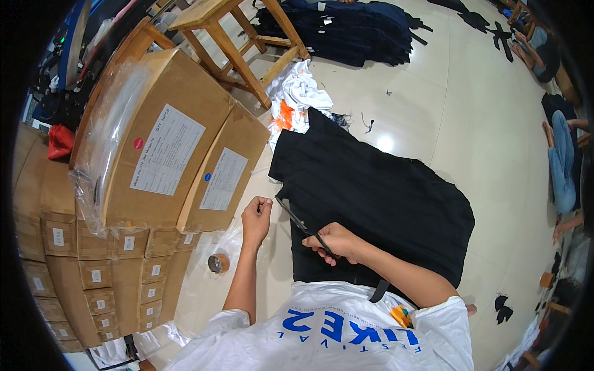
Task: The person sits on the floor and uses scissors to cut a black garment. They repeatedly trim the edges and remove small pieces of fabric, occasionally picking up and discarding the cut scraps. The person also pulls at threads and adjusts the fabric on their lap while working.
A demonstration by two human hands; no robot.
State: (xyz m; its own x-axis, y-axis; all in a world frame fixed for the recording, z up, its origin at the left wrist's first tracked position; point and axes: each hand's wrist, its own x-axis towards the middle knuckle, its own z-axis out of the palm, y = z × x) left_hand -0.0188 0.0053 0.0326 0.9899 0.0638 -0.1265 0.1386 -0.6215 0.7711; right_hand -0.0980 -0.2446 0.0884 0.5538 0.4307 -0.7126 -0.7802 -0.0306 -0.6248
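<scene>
Black scissors [293, 217] are in my right hand [334, 242], its fingers wrapped around the handles. Their blades point up and left, over the left edge of a stack of black cloth pieces [377, 179] that lies in front of me on the floor. Just left of the blade tips, my left hand [257, 216] is closed in a pinch, apart from the cloth. Whatever sits between its fingertips, perhaps something thin, is too small to make out.
Tall cardboard boxes [158, 154] stand close on my left, with a roll of tape [218, 263] beside them. A wooden stool [247, 43], white cloths [297, 89] and dark garments [346, 31] lie ahead. People [562, 164] sit along the right.
</scene>
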